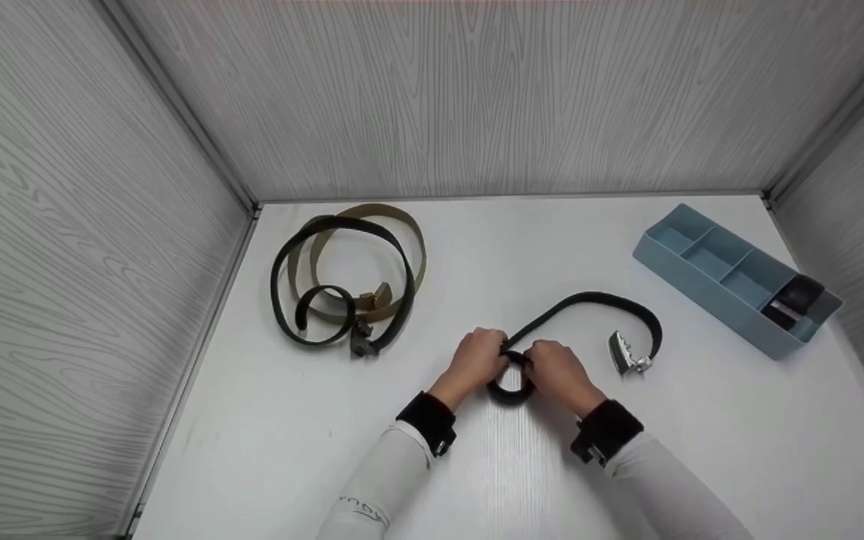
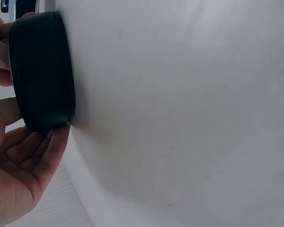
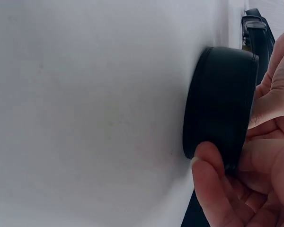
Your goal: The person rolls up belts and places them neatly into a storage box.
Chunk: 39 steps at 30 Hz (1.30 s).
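A black belt stands on edge on the white table, one end rolled into a small coil (image 1: pixel 511 397). My left hand (image 1: pixel 478 358) pinches the coil's left side between thumb and fingers, and my right hand (image 1: pixel 558 371) pinches the right side. From the coil, the loose strap (image 1: pixel 598 298) curves away to the right and ends at a silver buckle (image 1: pixel 627 358). Up close, the coil's smooth outer face (image 2: pixel 42 71) shows in the left wrist view, with fingers around its lower edge. Fingertips also press the coil (image 3: pixel 221 97) in the right wrist view.
At the back left lie a black belt (image 1: pixel 274 281) and a tan belt (image 1: pixel 421 251), loosely looped and overlapping. A blue divided box (image 1: pixel 709 289) sits at the right, with a rolled black belt (image 1: pixel 799 294) in its nearest compartment. Grey wood-grain panels (image 1: pixel 477 97) enclose the table.
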Motion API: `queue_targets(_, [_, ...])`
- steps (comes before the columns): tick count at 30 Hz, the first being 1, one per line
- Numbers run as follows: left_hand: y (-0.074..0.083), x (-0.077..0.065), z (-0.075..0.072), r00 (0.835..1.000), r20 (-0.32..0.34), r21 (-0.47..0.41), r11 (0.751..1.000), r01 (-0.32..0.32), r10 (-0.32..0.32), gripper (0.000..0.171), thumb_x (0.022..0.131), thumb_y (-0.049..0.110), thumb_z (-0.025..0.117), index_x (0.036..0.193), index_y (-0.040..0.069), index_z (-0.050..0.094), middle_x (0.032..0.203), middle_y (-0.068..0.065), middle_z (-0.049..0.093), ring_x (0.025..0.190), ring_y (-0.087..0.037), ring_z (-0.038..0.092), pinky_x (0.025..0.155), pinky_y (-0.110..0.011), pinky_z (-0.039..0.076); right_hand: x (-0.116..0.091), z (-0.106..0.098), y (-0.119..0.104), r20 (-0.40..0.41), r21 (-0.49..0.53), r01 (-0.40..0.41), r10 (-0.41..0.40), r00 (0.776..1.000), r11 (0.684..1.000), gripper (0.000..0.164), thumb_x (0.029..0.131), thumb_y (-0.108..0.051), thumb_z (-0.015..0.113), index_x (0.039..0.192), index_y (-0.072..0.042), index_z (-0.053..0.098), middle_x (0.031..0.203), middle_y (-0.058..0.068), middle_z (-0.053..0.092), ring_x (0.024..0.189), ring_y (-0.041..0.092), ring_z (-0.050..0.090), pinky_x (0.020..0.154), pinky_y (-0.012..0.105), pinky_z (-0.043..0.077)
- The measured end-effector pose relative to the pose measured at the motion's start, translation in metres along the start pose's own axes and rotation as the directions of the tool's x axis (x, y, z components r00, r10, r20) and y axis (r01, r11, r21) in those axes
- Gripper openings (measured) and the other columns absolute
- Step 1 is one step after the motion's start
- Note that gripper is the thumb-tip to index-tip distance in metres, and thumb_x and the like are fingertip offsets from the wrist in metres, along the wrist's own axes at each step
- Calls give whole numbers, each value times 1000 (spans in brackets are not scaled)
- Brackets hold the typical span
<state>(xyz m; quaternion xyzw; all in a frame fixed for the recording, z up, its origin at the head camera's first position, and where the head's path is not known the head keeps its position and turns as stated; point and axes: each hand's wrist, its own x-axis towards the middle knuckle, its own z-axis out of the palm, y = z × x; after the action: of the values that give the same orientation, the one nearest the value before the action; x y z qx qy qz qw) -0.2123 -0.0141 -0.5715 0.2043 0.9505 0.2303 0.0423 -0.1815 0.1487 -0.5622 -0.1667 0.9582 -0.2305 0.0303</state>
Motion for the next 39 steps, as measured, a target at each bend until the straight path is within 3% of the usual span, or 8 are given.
queue_targets(7, [4,3,-2,999,35,72,997,-27,24,11,81,17,78,76,10,72,68,1,64,66,-18,61,60,-32,47,1,-1,3,-42,-29,107,-108,993,994,12,85,0,68,75,-6,68,73,6,61,66,26,60,59,43,48])
queue_targets(10, [6,3,-1,999,31,121,992,-27,23,10,82,16,75,75,11,71,70,0,66,65,-20,62,58,-33,48,0,-1,7,-34,40,88,-87,996,995,7,88,-2,67,85,-4,73,79,7,64,73,26,62,65,43,50])
queue_targets(14, [7,2,-1,1000,2,149,989,6,-6,11,80,13,73,71,11,68,71,-3,67,65,-23,64,56,-37,49,-8,-10,15,-42,61,-46,48,998,997,17,93,-11,64,100,3,71,96,14,62,77,31,63,69,45,52])
queue_targets(20, [0,0,-3,996,-49,132,988,82,-76,11,79,13,75,72,11,67,74,-6,69,68,-26,66,58,-39,51,-28,-32,41,-186,-189,-286,252,950,939,38,88,4,55,122,20,48,119,36,45,55,38,57,43,48,47])
queue_targets(23, [-5,0,-5,992,-69,112,988,110,-102,10,78,12,74,73,10,67,74,-5,69,69,-27,66,59,-40,51,-38,-42,57,-156,-243,-338,307,939,909,32,85,10,52,114,22,52,103,37,54,60,41,60,45,50,48])
queue_targets(27, [-12,-1,-10,986,-94,86,986,145,-137,9,77,9,73,72,9,66,73,-5,69,69,-27,67,59,-40,51,-46,-56,73,-85,-260,-330,319,944,907,10,83,9,55,90,12,62,78,29,61,66,44,62,47,51,49])
queue_targets(32, [-20,-4,-11,978,-118,62,982,180,-171,9,77,9,73,72,9,65,73,-6,68,70,-29,67,60,-40,51,-54,-74,94,-61,-251,-323,318,946,912,9,83,7,55,81,9,64,71,25,61,60,40,61,44,47,46])
queue_targets(39, [-27,-6,-11,960,-179,40,974,224,-214,14,77,7,71,67,9,61,70,-8,67,69,-29,67,60,-40,52,-70,-94,107,83,-144,-286,299,950,947,13,86,-9,69,79,2,73,71,15,67,57,25,61,46,41,46])
